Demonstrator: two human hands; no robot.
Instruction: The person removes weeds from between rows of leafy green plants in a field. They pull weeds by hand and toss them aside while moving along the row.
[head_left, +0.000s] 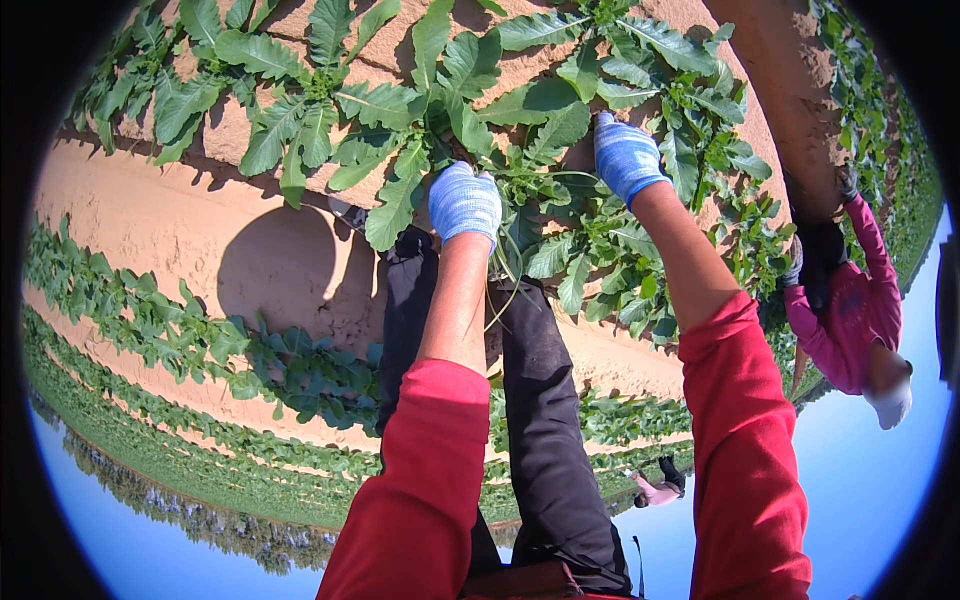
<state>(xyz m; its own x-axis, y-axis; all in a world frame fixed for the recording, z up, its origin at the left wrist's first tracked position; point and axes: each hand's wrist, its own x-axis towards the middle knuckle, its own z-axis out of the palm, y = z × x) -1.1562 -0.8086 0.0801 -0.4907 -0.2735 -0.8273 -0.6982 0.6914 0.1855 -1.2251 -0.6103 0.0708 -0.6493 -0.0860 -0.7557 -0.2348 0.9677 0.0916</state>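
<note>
My left hand (465, 202), in a blue-and-white knit glove, is closed on a bunch of thin grass stems (510, 255) that hang down beside it. Leafy green crop plants (465, 112) with lobed leaves surround it on a sandy bed. Further right, my right hand (627, 154), in a matching glove, reaches between the leaves of another leafy plant (679, 97). Its fingertips point away from me near the soil and are partly hidden, so its grip is unclear. A long thin stem (555, 174) stretches between the two hands.
My legs in dark trousers (536, 360) straddle the sandy furrow (165, 202). More crop rows (187, 337) run alongside. At the right, a person in a magenta top (862, 300) with gloved hands bends over the plants. Another person (660, 491) is farther off. Trees (225, 525) line the field.
</note>
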